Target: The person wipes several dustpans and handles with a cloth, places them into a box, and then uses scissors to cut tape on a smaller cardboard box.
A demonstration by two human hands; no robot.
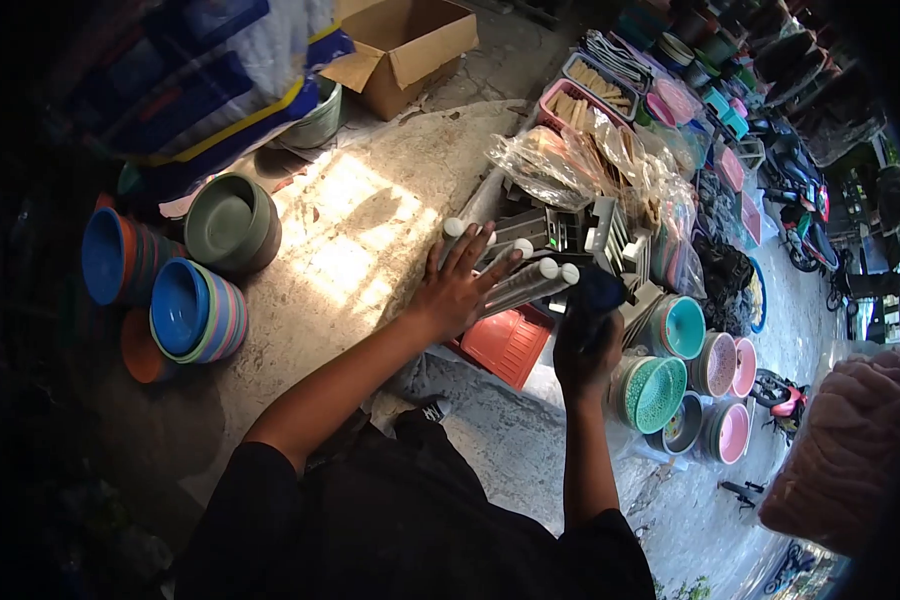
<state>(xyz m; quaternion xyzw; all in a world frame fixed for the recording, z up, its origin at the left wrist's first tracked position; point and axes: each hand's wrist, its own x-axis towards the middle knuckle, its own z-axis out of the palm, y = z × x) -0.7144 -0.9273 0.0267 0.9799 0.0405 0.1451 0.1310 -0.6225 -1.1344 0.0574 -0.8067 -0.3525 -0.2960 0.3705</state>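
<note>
My left hand [457,288] lies with its fingers spread over a bundle of silvery tubes with white round ends [530,280]. To the right, my right hand [585,350] is wrapped round a dark object [598,295] that is too shadowed to make out. Just beyond the hands are metal racks [610,235] and clear plastic bags [545,168]. A red plastic basket [508,342] sits below the tubes, between my two forearms.
Stacked blue and striped pots [198,312] and a green pot [232,225] stand at the left. An open cardboard box [405,55] is at the top. Stacked green bowls [653,393] and pink ones [732,433] are at the right, near a hanging pink bundle [840,450].
</note>
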